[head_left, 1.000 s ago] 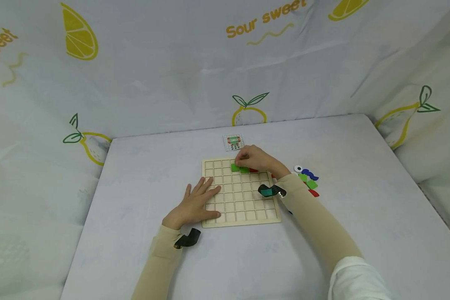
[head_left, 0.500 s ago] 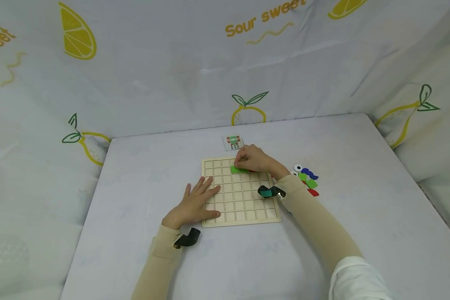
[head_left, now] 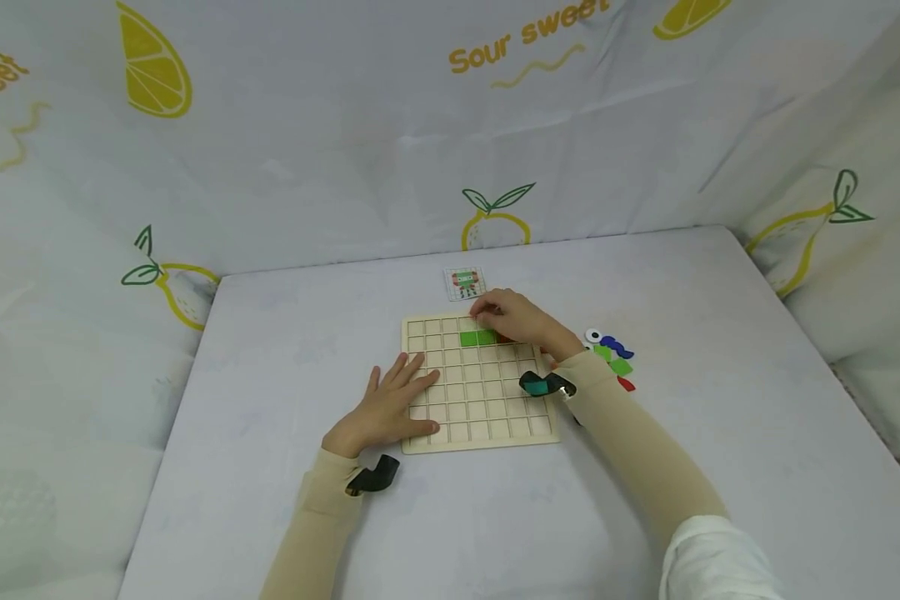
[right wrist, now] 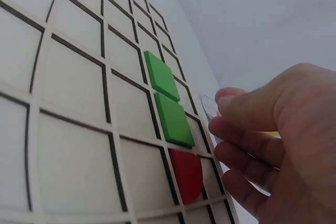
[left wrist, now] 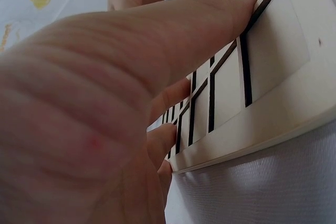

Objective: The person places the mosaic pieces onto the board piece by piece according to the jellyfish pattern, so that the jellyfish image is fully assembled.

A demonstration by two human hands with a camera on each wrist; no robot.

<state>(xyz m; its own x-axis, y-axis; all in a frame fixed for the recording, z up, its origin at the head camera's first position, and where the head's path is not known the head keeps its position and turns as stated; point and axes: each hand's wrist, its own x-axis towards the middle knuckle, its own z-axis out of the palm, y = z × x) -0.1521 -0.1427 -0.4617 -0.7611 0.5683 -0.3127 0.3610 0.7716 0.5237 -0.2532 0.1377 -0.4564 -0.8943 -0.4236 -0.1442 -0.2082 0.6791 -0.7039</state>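
A wooden grid board [head_left: 476, 392] lies on the table. My left hand [head_left: 386, 408] rests flat on its left side, fingers spread; in the left wrist view the thumb [left wrist: 210, 19] presses on the grid. Two green square tiles [right wrist: 161, 75] sit side by side in cells of an upper row. Beside them lies a red tile with a rounded edge [right wrist: 187, 177], partly hidden in the head view. Over the board's far edge hovers my right hand [head_left: 521, 319], apart from the tiles, fingers loosely bent and nothing visible between them.
Behind the board lies a small picture card [head_left: 464, 283] with a gridded figure. To the right is a group of loose pieces: a round eye piece [head_left: 593, 335], a blue wavy piece [head_left: 617, 347], green tiles [head_left: 621, 367] and a red piece [head_left: 627, 384]. My right forearm partly covers this group.
The right hand has come off the left green tile, its fingers lifting slightly away. Both green tiles now lie level in their cells. The left hand stays put.
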